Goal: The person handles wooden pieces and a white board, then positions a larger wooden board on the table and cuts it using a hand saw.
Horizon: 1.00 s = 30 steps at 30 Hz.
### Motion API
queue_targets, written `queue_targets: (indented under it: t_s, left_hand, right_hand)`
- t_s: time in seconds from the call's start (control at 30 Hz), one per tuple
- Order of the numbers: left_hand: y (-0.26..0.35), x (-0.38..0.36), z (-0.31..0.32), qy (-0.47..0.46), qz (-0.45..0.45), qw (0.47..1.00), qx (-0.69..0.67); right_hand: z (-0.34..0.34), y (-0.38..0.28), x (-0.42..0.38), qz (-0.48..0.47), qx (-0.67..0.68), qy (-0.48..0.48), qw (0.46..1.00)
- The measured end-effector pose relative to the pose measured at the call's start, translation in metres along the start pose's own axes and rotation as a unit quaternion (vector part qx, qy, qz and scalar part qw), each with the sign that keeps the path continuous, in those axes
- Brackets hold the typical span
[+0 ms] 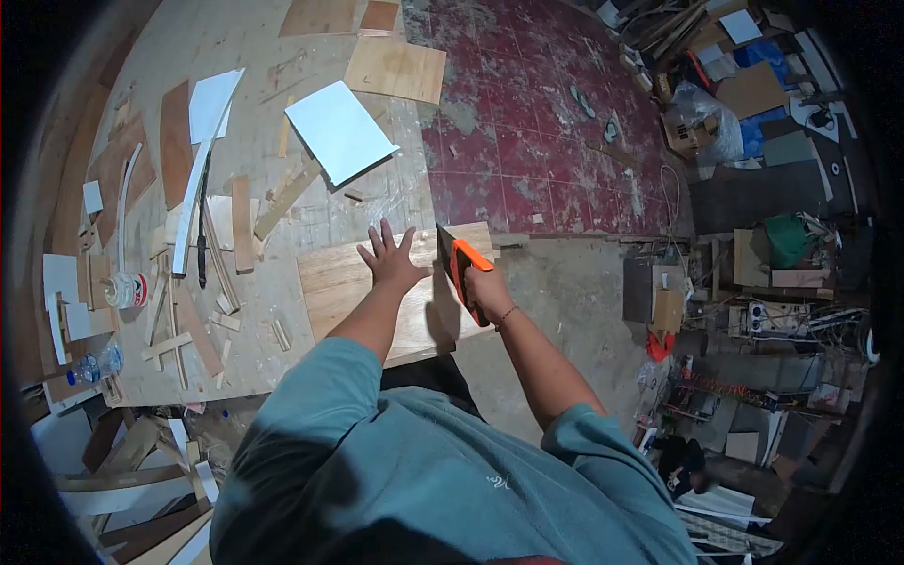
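Observation:
A light wooden board (330, 287) lies at the near right edge of the worktable, with its right part reaching past the table's side. My left hand (394, 262) rests on it, fingers spread and pointing away from me. My right hand (488, 290) is wrapped round the orange and black handle of a handsaw (465, 266). The saw's dark blade stands on edge against the board, just right of my left hand, its tip pointing to the far side. Shadows of my hand and the saw fall across the board.
Wood strips and offcuts (242, 223) cover the worktable's left side (282, 330), near a glue-like jar (126, 290) and a plastic bottle (85, 368). A white panel (341, 134) and a plywood piece (395, 70) lie farther back. Boxes and clutter (692, 132) line the right wall.

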<state>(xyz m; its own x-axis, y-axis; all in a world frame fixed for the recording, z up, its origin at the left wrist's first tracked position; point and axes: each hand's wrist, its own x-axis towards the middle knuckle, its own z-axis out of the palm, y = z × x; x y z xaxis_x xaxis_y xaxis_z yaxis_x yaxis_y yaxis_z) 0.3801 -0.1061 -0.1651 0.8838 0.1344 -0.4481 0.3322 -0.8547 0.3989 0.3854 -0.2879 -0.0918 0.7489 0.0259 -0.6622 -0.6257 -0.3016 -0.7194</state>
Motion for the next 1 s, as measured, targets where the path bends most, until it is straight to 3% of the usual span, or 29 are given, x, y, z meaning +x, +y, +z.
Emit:
queue_targets:
  t_s: [0.13,0.2,0.3,0.37,0.43,0.5,0.6,0.7,0.8,0.9,1.0]
  left_hand:
    - [0.000,0.001,0.005,0.000,-0.005,1.000,0.027]
    - [0.002,0.001,0.004,0.003,-0.010,1.000,0.020]
    - [0.007,0.001,-0.001,-0.021,-0.024,0.999,0.028]
    - [0.007,0.000,-0.001,-0.016,-0.021,0.999,0.025]
    - [0.007,-0.003,0.003,-0.012,-0.015,1.000,0.021]
    - [0.009,-0.004,0.000,-0.001,-0.025,1.000,0.016]
    - [0.009,0.000,0.006,0.017,-0.036,0.999,0.013]
    - [0.011,0.000,0.004,0.018,-0.048,0.999,0.012]
    - [0.013,-0.001,0.001,0.008,-0.054,0.998,0.012]
    - [0.011,0.002,0.004,0.003,-0.052,0.999,-0.003]
    - [0.010,0.001,0.003,-0.006,-0.035,0.999,0.010]
  right_hand:
    - [0.008,0.016,-0.006,-0.054,-0.001,0.005,0.999]
    - [0.006,0.039,-0.013,-0.148,0.001,0.023,0.989]
    - [0.008,0.064,-0.029,-0.213,0.040,0.035,0.975]
    - [0.007,0.076,-0.033,-0.152,0.046,0.017,0.987]
    - [0.015,0.088,-0.027,-0.310,-0.073,0.086,0.944]
    - [0.030,0.057,-0.034,-0.316,-0.067,0.098,0.941]
    - [0.032,0.017,-0.035,-0.188,-0.107,0.070,0.974]
    - [0.024,0.010,-0.049,-0.148,-0.119,0.063,0.980]
    - [0.007,-0.009,-0.125,-0.131,-0.093,0.065,0.985]
    - [-0.027,-0.008,-0.200,-0.046,-0.052,0.069,0.995]
    - [-0.029,-0.013,-0.228,-0.023,-0.066,0.076,0.995]
